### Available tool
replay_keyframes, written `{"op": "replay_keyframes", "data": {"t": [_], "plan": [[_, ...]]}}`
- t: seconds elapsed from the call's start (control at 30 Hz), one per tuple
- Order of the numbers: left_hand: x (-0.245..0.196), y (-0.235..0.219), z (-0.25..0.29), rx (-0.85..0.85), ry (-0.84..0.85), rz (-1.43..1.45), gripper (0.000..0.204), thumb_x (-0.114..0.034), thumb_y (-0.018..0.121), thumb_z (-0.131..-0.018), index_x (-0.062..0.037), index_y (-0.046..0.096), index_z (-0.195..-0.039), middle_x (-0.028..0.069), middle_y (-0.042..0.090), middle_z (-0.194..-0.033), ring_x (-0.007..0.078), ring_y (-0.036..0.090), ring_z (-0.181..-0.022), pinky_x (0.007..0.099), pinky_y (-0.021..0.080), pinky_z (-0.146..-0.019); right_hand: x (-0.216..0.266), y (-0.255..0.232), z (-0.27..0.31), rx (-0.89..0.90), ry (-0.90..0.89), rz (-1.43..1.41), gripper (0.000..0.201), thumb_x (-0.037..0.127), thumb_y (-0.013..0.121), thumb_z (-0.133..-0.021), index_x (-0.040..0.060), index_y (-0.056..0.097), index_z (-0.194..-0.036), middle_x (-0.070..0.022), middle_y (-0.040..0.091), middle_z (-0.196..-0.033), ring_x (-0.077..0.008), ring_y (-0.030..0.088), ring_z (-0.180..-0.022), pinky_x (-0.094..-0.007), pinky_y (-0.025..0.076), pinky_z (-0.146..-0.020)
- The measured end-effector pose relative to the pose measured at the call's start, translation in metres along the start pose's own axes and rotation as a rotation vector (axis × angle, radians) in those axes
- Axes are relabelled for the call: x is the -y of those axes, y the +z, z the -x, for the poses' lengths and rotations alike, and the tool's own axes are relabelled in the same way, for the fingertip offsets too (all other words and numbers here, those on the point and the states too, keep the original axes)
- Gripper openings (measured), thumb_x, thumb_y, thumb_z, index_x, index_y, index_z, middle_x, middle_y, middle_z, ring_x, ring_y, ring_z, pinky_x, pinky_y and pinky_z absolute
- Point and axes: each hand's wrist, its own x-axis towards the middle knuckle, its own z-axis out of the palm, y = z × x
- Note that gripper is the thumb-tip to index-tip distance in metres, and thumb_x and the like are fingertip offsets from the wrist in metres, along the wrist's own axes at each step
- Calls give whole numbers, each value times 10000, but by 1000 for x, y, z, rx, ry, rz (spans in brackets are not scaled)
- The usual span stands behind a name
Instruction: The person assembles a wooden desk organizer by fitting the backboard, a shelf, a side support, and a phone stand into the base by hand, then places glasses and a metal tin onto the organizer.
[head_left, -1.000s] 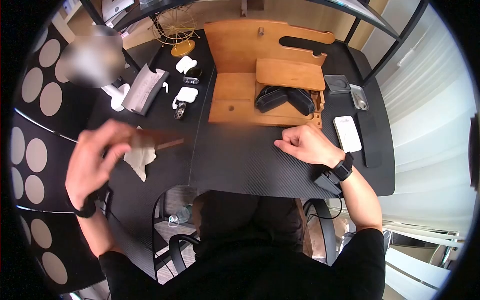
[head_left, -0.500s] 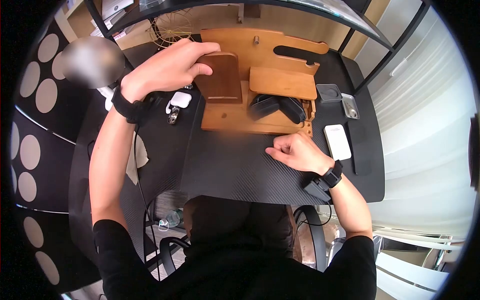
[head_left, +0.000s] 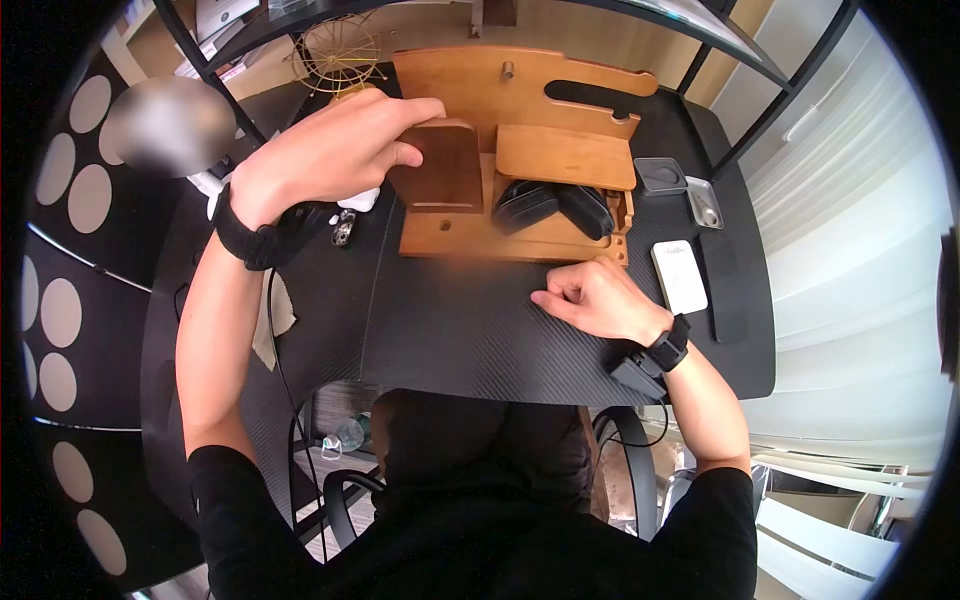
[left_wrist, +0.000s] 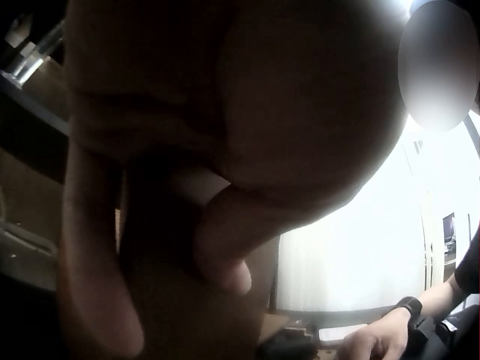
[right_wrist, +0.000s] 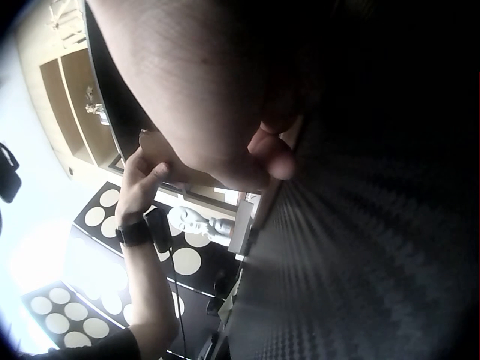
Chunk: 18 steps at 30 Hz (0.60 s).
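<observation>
In the head view my left hand [head_left: 330, 150] pinches a dark brown wooden panel [head_left: 450, 175] with rounded corners by its upper left edge, thumb on the near face. The panel stands upright against the left part of a light-wood desk organizer [head_left: 560, 155], overlapping its back board and base. Thumb and fingers [left_wrist: 101, 300] also grip the panel in the dark left wrist view. My right hand [head_left: 605, 300] rests on the desk just in front of the organizer, fingers loosely curled and holding nothing. A black two-lobed item [head_left: 530, 207] lies in the organizer under its shelf.
A beige cloth [head_left: 280, 315] lies on the left of the black desk [head_left: 450, 335]. Beside the organizer are a patterned watch [head_left: 343, 228], a white power bank [head_left: 679, 277] and small grey trays [head_left: 660, 175]. A gold wire wheel [head_left: 338, 58] stands behind; a cable hangs from my left wrist.
My left hand has carried the brown panel from above the cloth, up and right, to the organizer's left part. Over the last half second it has barely moved. The right hand has stayed on the desk.
</observation>
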Motion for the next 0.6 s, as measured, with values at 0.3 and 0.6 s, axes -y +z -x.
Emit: {"op": "replay_keyframes", "data": {"t": [0.3,0.6], "plan": [[11,3,-11,-33,10,-2,506,-126,674,-878,9,501,-1335,227,632,-1104,368,566,-1090,413,451,-922,-2,0,0,7,10,5,328,248,670,-892,25,597,-662,-118,513,-511,-278,544,-481,-375,411,-506],[0,-2,-21,40,-84,-10,606,-130,738,-824,34,487,-1351,229,587,-1229,354,522,-1196,397,432,-1005,-2,1,-1,-8,6,7,360,253,675,-892,23,567,-636,-116,490,-496,-283,519,-467,-379,390,-497]]}}
